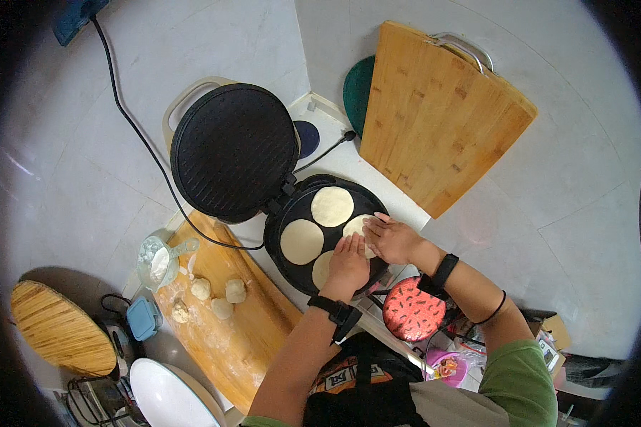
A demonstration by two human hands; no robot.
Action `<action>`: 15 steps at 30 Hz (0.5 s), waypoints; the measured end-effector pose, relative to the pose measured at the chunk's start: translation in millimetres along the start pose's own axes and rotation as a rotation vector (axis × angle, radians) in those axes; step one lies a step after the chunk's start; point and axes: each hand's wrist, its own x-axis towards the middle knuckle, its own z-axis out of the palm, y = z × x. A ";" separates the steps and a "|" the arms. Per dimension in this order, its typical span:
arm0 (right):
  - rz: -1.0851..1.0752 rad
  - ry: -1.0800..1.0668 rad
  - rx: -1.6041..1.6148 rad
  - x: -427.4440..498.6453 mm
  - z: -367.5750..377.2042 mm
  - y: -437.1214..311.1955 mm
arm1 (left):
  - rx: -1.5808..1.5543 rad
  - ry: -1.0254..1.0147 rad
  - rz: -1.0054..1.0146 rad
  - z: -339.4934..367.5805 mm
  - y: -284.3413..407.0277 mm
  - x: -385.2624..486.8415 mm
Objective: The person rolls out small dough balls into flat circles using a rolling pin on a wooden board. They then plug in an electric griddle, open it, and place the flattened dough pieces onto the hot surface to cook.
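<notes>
An electric griddle stands with its ridged black lid [234, 152] raised, and pale flat dough rounds lie on its black lower plate [331, 235]. One round [333, 206] is at the top of the plate, another round [302, 242] at its left. My left hand [351, 265] partly covers a lower round [321, 272]. My left fingertips and the fingers of my right hand [395, 240] rest on the right-hand round [354, 227], hiding much of it. Both hands have extended fingers, and neither visibly grips the dough.
Several dough balls [223, 308] sit on a floured wooden board [224, 357], beside a cup of flour [159, 265]. A black cord [139, 133] crosses to the griddle. Cutting boards [432, 112] lean on the wall. A white bowl [165, 397] and red-topped stool [414, 309] are nearby.
</notes>
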 end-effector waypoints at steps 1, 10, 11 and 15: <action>0.021 -0.071 0.016 -0.2 1.2 1.1 | -0.002 -0.017 -0.009 0.6 -0.1 2.4; 0.151 -0.293 0.155 4.1 -4.5 -4.6 | -0.192 0.292 -0.105 -34.5 -0.3 -32.8; 0.192 -0.292 0.093 5.1 -2.5 -7.0 | -0.297 0.309 -0.096 -39.4 -2.3 -44.6; 0.193 -0.212 0.089 7.4 11.7 -19.1 | -0.747 0.336 -0.071 -42.9 1.6 -118.4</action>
